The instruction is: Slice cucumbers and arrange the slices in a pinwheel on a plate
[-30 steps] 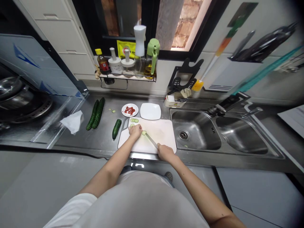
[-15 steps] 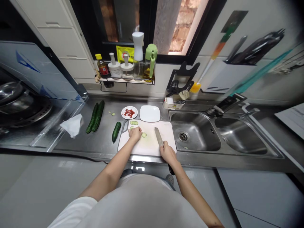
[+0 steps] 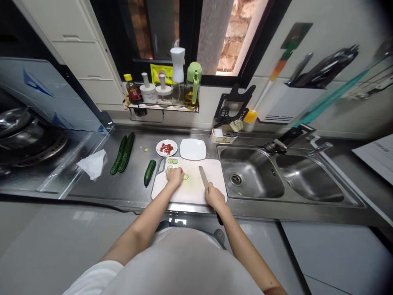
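My left hand (image 3: pixel 175 177) is over the left part of the white cutting board (image 3: pixel 196 192), its fingers curled down. Whatever lies under the fingertips is mostly hidden, though a bit of pale green slice shows beside them. A round cucumber slice (image 3: pixel 186 176) lies just right of this hand, and a short row of cucumber slices (image 3: pixel 172 161) is at the board's upper left corner. In my right hand (image 3: pixel 214 196) is a kitchen knife (image 3: pixel 203 176), its blade pointing away from me over the right side of the board and its dark handle in my grip.
A cut cucumber (image 3: pixel 150 172) lies left of the board, two whole cucumbers (image 3: pixel 125 153) farther left. Behind the board stand a plate of chopped red pieces (image 3: pixel 166 155) and a white square plate (image 3: pixel 193 149). The double sink (image 3: pixel 254 170) borders the right side.
The whole view has shifted slightly. My left hand stays by the slices at the board's left with small finger movement. The knife remains in my right hand, nearly still.
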Tool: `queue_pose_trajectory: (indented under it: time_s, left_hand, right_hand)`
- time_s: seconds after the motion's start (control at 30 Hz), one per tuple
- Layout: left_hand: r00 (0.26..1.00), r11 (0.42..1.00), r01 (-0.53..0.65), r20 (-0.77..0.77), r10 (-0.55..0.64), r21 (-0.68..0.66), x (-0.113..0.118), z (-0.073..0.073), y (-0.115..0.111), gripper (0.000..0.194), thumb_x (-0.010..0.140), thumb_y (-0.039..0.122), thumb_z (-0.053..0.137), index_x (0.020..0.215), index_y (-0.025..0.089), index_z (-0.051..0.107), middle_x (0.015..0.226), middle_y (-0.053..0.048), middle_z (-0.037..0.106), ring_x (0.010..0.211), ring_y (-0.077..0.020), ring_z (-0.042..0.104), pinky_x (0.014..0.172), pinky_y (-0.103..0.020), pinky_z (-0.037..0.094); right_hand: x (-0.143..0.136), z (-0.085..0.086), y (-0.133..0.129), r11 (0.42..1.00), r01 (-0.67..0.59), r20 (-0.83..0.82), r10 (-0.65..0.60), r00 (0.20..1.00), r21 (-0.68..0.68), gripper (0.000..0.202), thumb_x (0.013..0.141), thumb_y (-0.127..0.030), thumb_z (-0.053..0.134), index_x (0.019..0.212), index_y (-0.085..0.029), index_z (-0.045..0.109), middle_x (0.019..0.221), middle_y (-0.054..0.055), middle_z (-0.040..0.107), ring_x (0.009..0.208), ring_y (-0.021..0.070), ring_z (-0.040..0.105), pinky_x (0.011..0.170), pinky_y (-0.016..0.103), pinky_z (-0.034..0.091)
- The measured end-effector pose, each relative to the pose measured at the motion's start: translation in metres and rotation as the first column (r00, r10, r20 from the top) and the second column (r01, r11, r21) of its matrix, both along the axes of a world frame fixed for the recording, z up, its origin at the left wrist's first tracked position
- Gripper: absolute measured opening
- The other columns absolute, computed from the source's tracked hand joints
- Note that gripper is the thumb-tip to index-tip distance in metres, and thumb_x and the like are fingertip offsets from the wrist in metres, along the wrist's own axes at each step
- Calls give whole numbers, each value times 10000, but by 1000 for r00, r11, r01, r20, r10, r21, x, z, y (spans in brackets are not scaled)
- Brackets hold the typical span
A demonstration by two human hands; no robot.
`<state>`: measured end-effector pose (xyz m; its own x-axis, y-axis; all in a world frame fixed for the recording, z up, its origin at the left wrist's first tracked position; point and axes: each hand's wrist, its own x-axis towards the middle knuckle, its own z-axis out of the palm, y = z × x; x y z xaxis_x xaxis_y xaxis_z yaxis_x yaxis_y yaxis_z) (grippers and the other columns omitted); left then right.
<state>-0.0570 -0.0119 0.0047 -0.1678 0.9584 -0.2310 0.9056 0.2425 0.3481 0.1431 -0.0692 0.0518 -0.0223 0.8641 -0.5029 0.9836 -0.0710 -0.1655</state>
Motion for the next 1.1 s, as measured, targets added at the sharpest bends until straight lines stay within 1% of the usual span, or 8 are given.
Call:
queue_pose_trajectory:
  time_s: [0.1, 0.17, 0.33, 0.43, 0.57, 0.77, 0.9, 1.1]
  left_hand:
    - [999, 997, 51, -18, -50, 53, 7, 1, -8, 234, 857, 357, 540, 1015, 241, 667, 1120, -104, 663, 1117, -299, 512, 948, -443, 278]
    - [999, 997, 49, -17, -48, 61, 11, 1, -11, 224, 843, 319, 552, 1021, 242, 664, 1134, -100, 651, 1125, -297, 506, 953, -444, 274]
    - [1000, 999, -3, 17, 3, 41, 16, 7, -13, 150, 833, 245, 544, 932, 241, 656, 1018, -69, 691, 1061, -267, 555, 931, -423, 294]
    - [996, 999, -31, 79, 28, 32, 15, 10, -18, 145, 842, 231, 526, 913, 256, 651, 935, -40, 714, 1002, -245, 593, 908, -404, 314]
    - [979, 996, -78, 191, 71, 31, 12, 11, -29, 140, 834, 238, 543, 914, 278, 651, 923, 4, 725, 972, -216, 616, 896, -371, 335]
    - [957, 991, -130, 263, 118, 29, -1, 12, -45, 136, 826, 250, 558, 921, 283, 650, 906, 20, 723, 942, -201, 627, 894, -354, 343]
    - [948, 982, -183, 274, 162, 53, -16, 10, -54, 130, 838, 282, 560, 934, 283, 646, 910, 26, 719, 938, -193, 627, 898, -348, 340]
    - [919, 940, -334, 247, 309, 66, -47, 2, -57, 159, 849, 282, 548, 979, 283, 640, 934, 15, 724, 965, -196, 625, 893, -342, 338]
  right_hand:
    - [0, -1, 0, 1000, -4, -4, 4, 1000, 1, 325, 979, -257, 255, 1232, -168, 439, 1079, 149, 667, 1011, 242, 630, 771, 327, 413]
    - [0, -1, 0, 1000, -2, -4, 2, 1000, -5, 324, 979, -259, 254, 1226, -166, 442, 1084, 153, 664, 1009, 244, 629, 769, 328, 413]
    - [1, -2, 1, 1000, 1, -9, -1, 1000, -5, 313, 984, -273, 256, 1221, -174, 434, 1084, 142, 666, 997, 235, 632, 754, 314, 407]
    - [2, -4, 2, 1000, 1, -7, -1, 1000, 0, 313, 981, -270, 256, 1217, -174, 437, 1078, 141, 667, 994, 236, 632, 746, 312, 405]
    - [2, -5, 2, 1000, -5, -7, 5, 1000, 2, 317, 981, -280, 256, 1221, -180, 436, 1078, 142, 666, 996, 244, 633, 743, 316, 407]
    - [1, -5, 2, 1000, -13, -5, 13, 1000, -3, 316, 984, -281, 257, 1223, -179, 436, 1076, 142, 665, 991, 240, 634, 747, 314, 406]
    - [1, -7, 2, 1000, -14, -4, 14, 1000, 5, 325, 980, -278, 252, 1224, -175, 440, 1073, 147, 665, 1001, 242, 631, 761, 321, 408]
    - [2, -7, 3, 1000, -17, -12, 17, 1000, 9, 314, 978, -273, 253, 1202, -172, 450, 1060, 145, 667, 988, 252, 631, 737, 322, 404]
